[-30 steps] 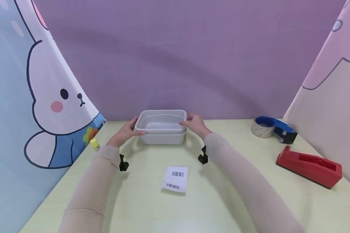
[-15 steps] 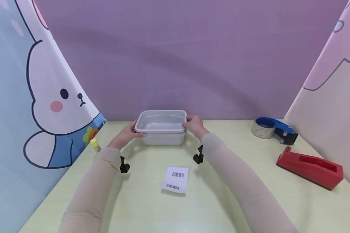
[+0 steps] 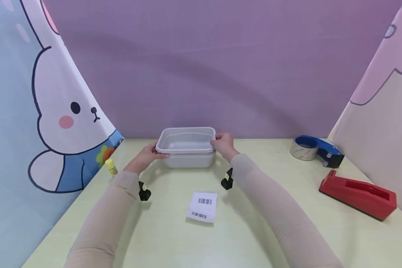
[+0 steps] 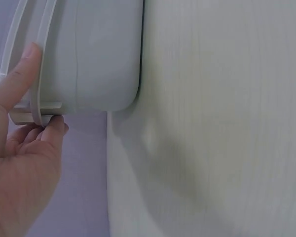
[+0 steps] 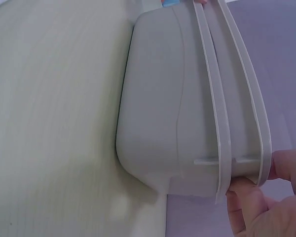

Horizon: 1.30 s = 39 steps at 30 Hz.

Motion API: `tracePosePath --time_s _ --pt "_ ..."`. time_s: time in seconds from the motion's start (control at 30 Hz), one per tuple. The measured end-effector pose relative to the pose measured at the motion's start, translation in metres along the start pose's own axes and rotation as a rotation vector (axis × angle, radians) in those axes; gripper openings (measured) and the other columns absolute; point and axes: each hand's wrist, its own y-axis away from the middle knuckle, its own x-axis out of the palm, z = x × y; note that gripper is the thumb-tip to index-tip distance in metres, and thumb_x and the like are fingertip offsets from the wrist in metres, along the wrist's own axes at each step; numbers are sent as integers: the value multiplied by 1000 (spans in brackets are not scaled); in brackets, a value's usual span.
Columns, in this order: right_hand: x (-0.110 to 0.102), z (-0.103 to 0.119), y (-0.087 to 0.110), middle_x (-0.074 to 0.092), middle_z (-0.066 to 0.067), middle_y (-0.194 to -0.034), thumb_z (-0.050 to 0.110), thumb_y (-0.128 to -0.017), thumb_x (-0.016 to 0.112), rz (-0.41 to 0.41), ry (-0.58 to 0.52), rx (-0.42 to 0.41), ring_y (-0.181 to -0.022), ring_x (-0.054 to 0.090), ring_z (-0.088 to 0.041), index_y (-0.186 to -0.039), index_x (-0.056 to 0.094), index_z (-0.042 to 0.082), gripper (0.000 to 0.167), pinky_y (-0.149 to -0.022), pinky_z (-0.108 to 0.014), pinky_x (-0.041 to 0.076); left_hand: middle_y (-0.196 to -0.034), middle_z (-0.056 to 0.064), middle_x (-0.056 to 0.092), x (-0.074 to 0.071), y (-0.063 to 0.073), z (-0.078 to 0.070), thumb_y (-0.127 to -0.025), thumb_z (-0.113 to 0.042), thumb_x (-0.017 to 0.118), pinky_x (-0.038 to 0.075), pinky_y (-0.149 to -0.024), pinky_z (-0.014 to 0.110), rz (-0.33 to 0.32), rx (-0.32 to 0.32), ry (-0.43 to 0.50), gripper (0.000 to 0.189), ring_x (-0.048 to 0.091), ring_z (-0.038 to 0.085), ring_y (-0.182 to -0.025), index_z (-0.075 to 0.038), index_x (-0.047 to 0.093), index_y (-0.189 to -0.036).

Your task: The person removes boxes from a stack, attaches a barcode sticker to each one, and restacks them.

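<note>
Two light grey plastic tubs are nested at the back of the table: the upper tub (image 3: 187,140) sits inside the lower tub (image 3: 187,161), its rim just above the other. My left hand (image 3: 143,158) grips the left end, thumb across the front of the rims; in the left wrist view its fingers curl under the rim of the lower tub (image 4: 98,54). At the right end, my right hand (image 3: 225,145) pinches the rim of the upper tub (image 5: 256,106), thumb over it and fingertips underneath, between the two rims in the right wrist view.
A white paper slip (image 3: 202,207) with barcodes lies in front of the tubs. A yellow-capped stick (image 3: 111,166) stands at the left. On the right are a blue tape dispenser (image 3: 321,149) with a clear roll and a red tape dispenser (image 3: 358,194). A purple curtain (image 3: 201,67) hangs behind.
My right thumb has slid outward from inside the upper tub to its rim, and my right forearm has shifted slightly left. The left hand keeps its hold; the tubs stay nested.
</note>
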Motion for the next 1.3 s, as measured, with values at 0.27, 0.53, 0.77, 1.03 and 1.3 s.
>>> tracePosePath --time_s 0.27,0.53,0.77,1.03,1.3 --pt "-3 6 5 60 -22 -126 3 -90 60 18 23 35 -118 58 -31 -132 52 -8 44 -99 -35 52 -148 16 43 -1 3 0 -85 -15 75 21 -121 50 -55 -104 -90 74 33 32 -141 -4 37 -147" --pt "-9 13 2 58 -22 -129 1 -89 60 0 -23 78 -120 57 -31 -133 50 -7 46 -101 -35 51 -143 22 47 4 -2 -2 -83 -9 75 29 -119 45 -65 -72 -78 69 41 33 -136 3 41 -142" --pt "-9 29 1 56 -22 -132 0 -90 59 17 -52 74 -121 56 -32 -130 52 -8 42 -101 -35 51 -156 20 30 -3 0 -2 -84 -10 74 21 -122 44 -47 -89 -83 83 25 32 -146 2 26 -150" --pt "-21 45 3 56 -22 -132 1 -92 56 20 -58 55 -119 57 -31 -131 51 -8 41 -100 -34 52 -162 15 12 -6 3 -6 -85 -11 73 14 -123 44 -34 -97 -100 92 11 31 -149 -2 12 -154" --pt "-36 45 -4 61 -22 -121 -2 -87 58 -38 -74 8 -108 61 -28 -122 58 -10 37 -92 -31 55 -161 17 15 -9 5 -7 -85 -16 74 16 -122 48 -37 -139 -154 93 14 35 -148 -5 13 -154"
